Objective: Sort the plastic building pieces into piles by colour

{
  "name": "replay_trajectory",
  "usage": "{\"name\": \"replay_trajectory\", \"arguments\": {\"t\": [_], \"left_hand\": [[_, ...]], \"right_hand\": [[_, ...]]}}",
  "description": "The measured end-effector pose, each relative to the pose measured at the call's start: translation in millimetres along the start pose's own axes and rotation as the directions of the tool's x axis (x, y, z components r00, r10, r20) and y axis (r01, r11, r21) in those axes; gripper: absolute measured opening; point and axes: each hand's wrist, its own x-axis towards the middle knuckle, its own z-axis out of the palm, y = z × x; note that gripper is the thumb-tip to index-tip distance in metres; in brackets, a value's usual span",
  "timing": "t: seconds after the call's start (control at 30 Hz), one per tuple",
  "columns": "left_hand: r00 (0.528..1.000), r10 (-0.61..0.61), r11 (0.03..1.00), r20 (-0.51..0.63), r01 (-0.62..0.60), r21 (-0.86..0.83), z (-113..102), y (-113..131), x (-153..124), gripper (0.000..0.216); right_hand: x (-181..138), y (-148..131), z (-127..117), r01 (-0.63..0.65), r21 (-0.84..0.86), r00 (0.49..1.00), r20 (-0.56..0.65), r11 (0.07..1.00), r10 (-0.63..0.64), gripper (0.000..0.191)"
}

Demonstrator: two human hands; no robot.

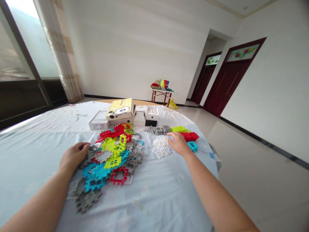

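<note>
Right hand (178, 142): partly open, thumb and index finger apart, with no piece visible between them. It is at the right side of the white lattice pieces (161, 149); contact with them cannot be confirmed. Left hand (74, 156): fingers curled at the left edge of the mixed heap (100, 171); whether it grasps a grey piece there or only rests cannot be determined.

Caution: a rightward sweep of the right forearm could displace the blue pieces (192, 146) and the red pieces (190, 137), since both groups lie just beside that hand. Caution: the white pieces overlap loosely and look thin; a pinch that is too wide could lift several at once or scatter the group. Caution: toothed edges in the mixed heap may snag, so a pull from the left could drag neighbouring pieces along or slide the heap.

The grey pieces (162, 130) lie to the far side of the white ones, and the yellow-green pieces (180, 129) to the far side of the red. Farther out, a yellow printed box (120, 109) and white boxes (98, 121) occupy the far part of the cloth-covered counter (146, 102). Pieces pushed hard to the far left could strike these boxes. A small table (162, 91) stands beyond, near the far wall (135, 48)
</note>
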Motion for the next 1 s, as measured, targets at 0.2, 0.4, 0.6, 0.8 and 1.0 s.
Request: {"name": "replay_trajectory", "arguments": {"t": [0.2, 0.4, 0.6, 0.8, 1.0], "left_hand": [[1.0, 0.007, 1.0, 0.004, -0.007, -0.02, 3, -4, 2, 0.048], [1.0, 0.008, 1.0, 0.007, -0.008, -0.027, 5, -7, 6, 0.049], [1.0, 0.007, 1.0, 0.015, -0.007, -0.013, 2, -6, 6, 0.049], [0.999, -0.008, 1.0, 0.049, 0.008, 0.003, -1, -3, 6, 0.052], [0.999, 0.026, 1.0, 0.029, -0.026, 0.016, 14, -29, 26, 0.054]], "right_hand": [[14, -91, 51, 0.156, 0.178, 0.964, 0.189, 0.972, -0.189, 0.031], [27, -146, 87, 0.148, 0.139, 0.925, 0.329, 0.979, -0.187, 0.041], [32, -142, 97, 0.098, 0.226, 0.956, 0.249, 0.969, -0.154, 0.027], [39, -85, 79, -0.02, 0.418, 0.998, 0.064, 0.908, -0.007, 0.02], [53, -3, 42, -0.176, 0.465, 0.976, -0.031, 0.868, 0.215, 0.035]]}}
